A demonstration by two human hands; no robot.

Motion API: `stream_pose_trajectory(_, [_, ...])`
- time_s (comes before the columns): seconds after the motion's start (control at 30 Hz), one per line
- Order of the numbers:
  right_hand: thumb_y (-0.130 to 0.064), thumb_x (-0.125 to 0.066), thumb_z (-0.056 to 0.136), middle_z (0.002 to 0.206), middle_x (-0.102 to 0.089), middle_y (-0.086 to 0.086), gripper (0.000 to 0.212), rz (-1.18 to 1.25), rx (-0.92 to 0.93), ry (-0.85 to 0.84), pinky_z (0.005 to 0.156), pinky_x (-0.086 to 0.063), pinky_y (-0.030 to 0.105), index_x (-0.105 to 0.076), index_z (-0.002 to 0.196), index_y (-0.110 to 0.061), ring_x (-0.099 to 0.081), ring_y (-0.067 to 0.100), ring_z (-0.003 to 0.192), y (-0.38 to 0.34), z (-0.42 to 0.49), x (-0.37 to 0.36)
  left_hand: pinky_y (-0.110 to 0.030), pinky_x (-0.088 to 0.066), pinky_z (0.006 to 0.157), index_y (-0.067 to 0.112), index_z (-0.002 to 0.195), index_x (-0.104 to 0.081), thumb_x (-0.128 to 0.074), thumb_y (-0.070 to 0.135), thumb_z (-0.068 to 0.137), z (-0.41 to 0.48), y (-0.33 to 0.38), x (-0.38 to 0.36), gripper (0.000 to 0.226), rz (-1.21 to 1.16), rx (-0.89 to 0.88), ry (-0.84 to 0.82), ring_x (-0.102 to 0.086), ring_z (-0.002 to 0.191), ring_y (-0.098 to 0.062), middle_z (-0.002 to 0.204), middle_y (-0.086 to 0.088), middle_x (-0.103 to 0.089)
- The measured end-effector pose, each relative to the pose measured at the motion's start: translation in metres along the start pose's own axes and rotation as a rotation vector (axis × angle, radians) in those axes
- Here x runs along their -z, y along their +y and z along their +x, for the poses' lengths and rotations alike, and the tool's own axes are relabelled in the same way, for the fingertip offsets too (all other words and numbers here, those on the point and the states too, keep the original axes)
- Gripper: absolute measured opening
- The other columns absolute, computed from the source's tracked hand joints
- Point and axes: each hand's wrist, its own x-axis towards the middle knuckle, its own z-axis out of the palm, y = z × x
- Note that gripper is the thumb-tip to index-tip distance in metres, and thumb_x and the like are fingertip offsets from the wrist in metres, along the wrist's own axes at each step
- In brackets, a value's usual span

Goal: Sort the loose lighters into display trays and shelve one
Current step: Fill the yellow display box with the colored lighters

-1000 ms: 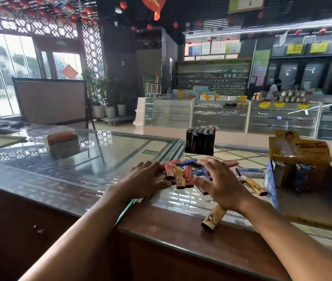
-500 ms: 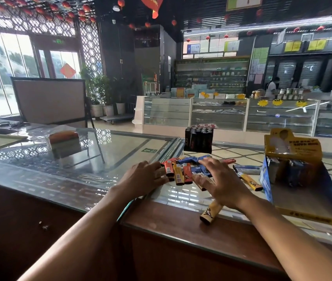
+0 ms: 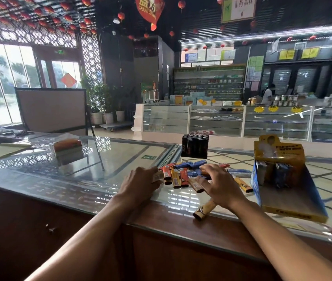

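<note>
Starting at your left, the glass table [image 3: 100,165] looks slick. A firm shove from your left hand [image 3: 138,184] could scatter the loose lighters [image 3: 178,175] back toward the tray of black lighters [image 3: 194,146] instead of bunching them. The colours lie mixed together, so a hurried grab could carry the wrong one to a tray.

Nearer you, the tan lighter [image 3: 203,209] lies apart from the pile at the table's near edge, just below your right wrist. A drag of that wrist could roll it off. Further right, the yellow-and-blue display tray [image 3: 287,201] sits just beside your right forearm and could be knocked askew if the arm swings outward.

Your left fingers [image 3: 151,173] are curled against the pile's left edge and touch a pale lighter [image 3: 158,176]. Whether they pinch it or only push it, I cannot tell. On your right hand [image 3: 224,186] the fingers [image 3: 209,169] are spread and lightly arched. Their tips rest on the blue lighters [image 3: 191,165] at the pile's right side and grip nothing.
</note>
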Motion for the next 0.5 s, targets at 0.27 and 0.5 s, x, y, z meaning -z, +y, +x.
stream_pose_trajectory(0.27, [-0.028, -0.063, 0.097, 0.112, -0.068, -0.004, 0.026, 0.260, 0.051, 0.167, 0.085, -0.055, 0.028, -0.067, 0.122, -0.021, -0.066, 0.007, 0.096, 0.003, -0.016, 0.042, -0.030, -0.051, 0.049, 0.013, 0.092, -0.071, -0.075, 0.025, 0.092, 0.018, 0.062, 0.021, 0.012, -0.968, 0.381, 0.010, -0.059, 0.051, -0.016, 0.064, 0.001, -0.068])
stream_pose_trajectory(0.5, [-0.030, -0.065, 0.099, 0.095, -0.073, 0.000, 0.027, 0.488, -0.053, 0.196, 0.057, -0.058, 0.028, -0.069, 0.121, -0.016, -0.072, 0.013, 0.072, 0.043, -0.045, 0.094, -0.023, -0.039, 0.042, 0.009, 0.111, -0.066, -0.070, 0.042, 0.090, 0.044, 0.169, -0.011, 0.039, -1.519, 0.262, -0.283, -0.048, 0.049, -0.019, 0.076, -0.012, -0.055])
